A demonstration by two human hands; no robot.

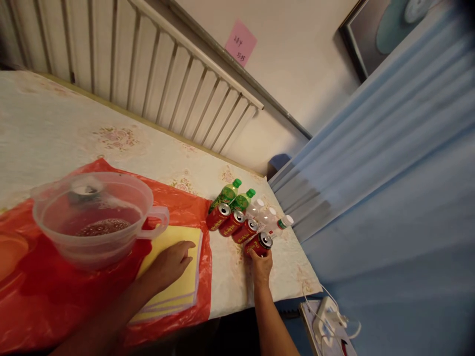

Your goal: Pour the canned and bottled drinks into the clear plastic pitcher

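Note:
My right hand point(262, 267) is wrapped round a dark red soda can point(259, 243) with a black rim, at the near end of a row. Beside it stand three red soda cans point(218, 216) with opened tops. Behind the cans are two green-capped soda bottles point(223, 196) and several clear bottles with white caps point(284, 222). My left hand point(174, 264) is over a stack of yellow sheets point(168, 294), thumb and forefinger apart, nothing in it. To its left, a large clear plastic jug point(92, 252) with a handle holds some dark, foamy liquid.
A red plastic sheet point(67, 311) lies under the jug and yellow sheets, on a floral tablecloth point(159, 153). An orange, round-edged item point(11, 254) is at the left edge. A white radiator point(148, 74) lines the wall; a blue curtain point(389, 207) and power strip point(326, 319) are right.

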